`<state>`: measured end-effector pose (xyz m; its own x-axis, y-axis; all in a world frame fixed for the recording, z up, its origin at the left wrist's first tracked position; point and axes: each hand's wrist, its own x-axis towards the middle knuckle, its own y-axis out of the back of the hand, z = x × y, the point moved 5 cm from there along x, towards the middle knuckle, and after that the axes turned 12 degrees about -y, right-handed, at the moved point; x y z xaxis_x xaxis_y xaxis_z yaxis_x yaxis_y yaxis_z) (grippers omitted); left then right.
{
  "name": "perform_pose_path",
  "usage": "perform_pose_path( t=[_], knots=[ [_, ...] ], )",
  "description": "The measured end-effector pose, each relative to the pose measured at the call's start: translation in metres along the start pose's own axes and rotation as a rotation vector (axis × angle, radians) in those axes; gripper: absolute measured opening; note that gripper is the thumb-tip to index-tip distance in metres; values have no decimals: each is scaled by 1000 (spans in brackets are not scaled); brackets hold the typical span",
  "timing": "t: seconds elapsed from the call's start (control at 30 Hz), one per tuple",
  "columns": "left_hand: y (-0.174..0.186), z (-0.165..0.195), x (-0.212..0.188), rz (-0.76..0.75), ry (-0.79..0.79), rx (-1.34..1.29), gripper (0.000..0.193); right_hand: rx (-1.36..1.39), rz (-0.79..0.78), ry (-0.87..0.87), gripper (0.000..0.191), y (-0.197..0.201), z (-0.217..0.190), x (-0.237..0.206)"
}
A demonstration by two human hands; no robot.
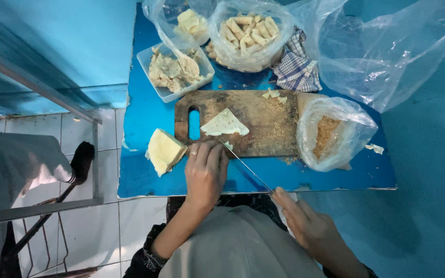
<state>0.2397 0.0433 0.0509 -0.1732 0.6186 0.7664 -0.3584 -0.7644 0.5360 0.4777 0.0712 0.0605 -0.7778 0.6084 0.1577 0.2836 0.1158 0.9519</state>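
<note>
Left hand (205,170) flat, fingers released, pinning a small scrap at the near edge of the cutting board (263,123); right hand (305,221) clenched on the knife (248,170), blade angled toward that scrap; triangular wrapper (224,123) mid-board, clear of it

thin knife (248,170), blade angled over board edge

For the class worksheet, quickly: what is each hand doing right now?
Left hand: flat, fingers pressing on the wooden cutting board, holding nothing.
Right hand: closed on the knife.
</note>
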Motion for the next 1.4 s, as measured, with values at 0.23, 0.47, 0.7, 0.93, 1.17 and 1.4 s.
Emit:
perform_pose_path(
  t=[0.23,0.47,0.7,0.93,1.17,1.4],
  knots=[
    [15,-12,4,7,141,-204,15,248,-120,-326,58,2,44,-2],
    [2,-44,-16,31,795,-1050,7,394,177,-305,52,13,64,-20],
    [-25,-44,-22,66,1035,-1439,17,531,864,-654,80,33,90,-67],
    [-38,-49,-30,2,1064,-1327,21,128,804,-1000,68,61,101,-49],
    [-28,-43,-18,-83,992,-1285,28,-270,688,-835,55,53,95,-15],
    [-32,-33,2,-130,1053,-1413,41,-283,588,-721,70,38,104,-8]
  ],
)
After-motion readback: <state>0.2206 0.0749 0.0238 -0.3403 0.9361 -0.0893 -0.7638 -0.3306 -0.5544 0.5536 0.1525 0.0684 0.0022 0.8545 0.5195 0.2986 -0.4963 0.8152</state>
